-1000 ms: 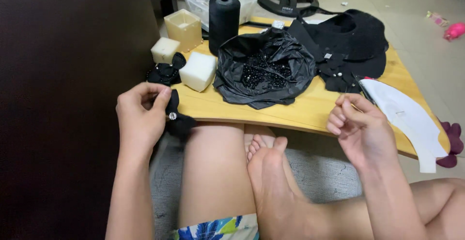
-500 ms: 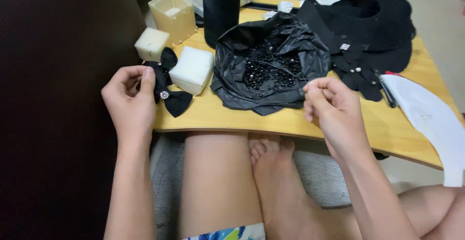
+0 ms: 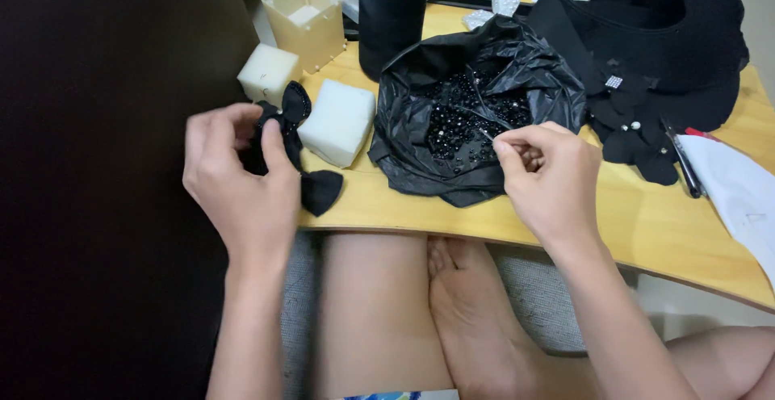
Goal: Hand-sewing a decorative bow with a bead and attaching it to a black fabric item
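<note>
My left hand (image 3: 242,175) grips a small black fabric bow (image 3: 311,174) at the left edge of the wooden table (image 3: 646,230). My right hand (image 3: 545,170) pinches a thin needle (image 3: 487,134) whose tip points into the open black plastic bag (image 3: 420,101). Several shiny black beads (image 3: 464,117) lie inside that bag. The bag sits between my two hands, just beyond them.
Two white foam blocks (image 3: 339,121) and an open cream box (image 3: 305,19) stand at the back left, beside a tall black thread spool (image 3: 391,12). Black garments (image 3: 662,53) with small pearl and rhinestone trims lie at the right, near a white curved piece (image 3: 739,194).
My right hand has moved left from the table's right side to the bead bag. The view has come closer to the table. My left hand keeps hold of the bow.
</note>
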